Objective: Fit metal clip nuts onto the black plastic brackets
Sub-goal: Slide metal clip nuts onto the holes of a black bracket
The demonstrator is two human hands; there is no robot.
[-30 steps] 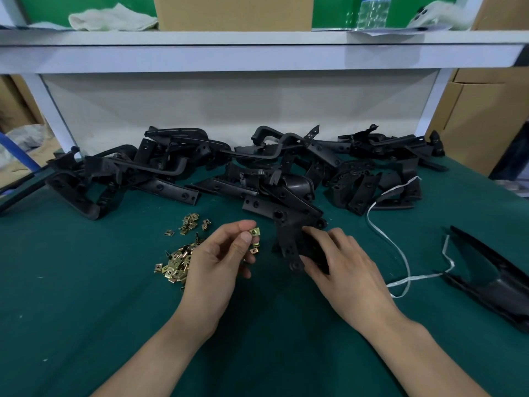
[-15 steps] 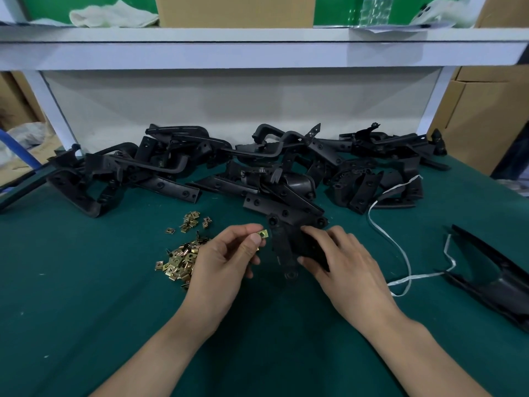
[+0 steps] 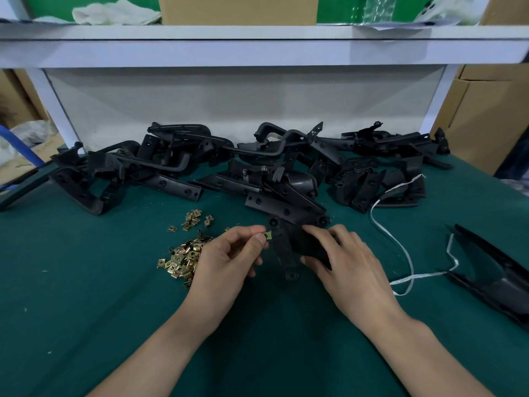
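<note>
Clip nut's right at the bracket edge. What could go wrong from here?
1. The clip nut is pinched only by fingertips of the left hand; it could slip or go onto the black plastic bracket skewed.
2. The right hand grips the bracket's right side only, so it may pivot under the push.

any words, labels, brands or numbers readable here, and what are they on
No text can be read anywhere in this view.
Bottle on the shelf: its surface is too blurred to read.
Cardboard box on the shelf: no print shows.
Clip nut pinched by the left hand and black bracket held by the right hand: no markings show.
</note>
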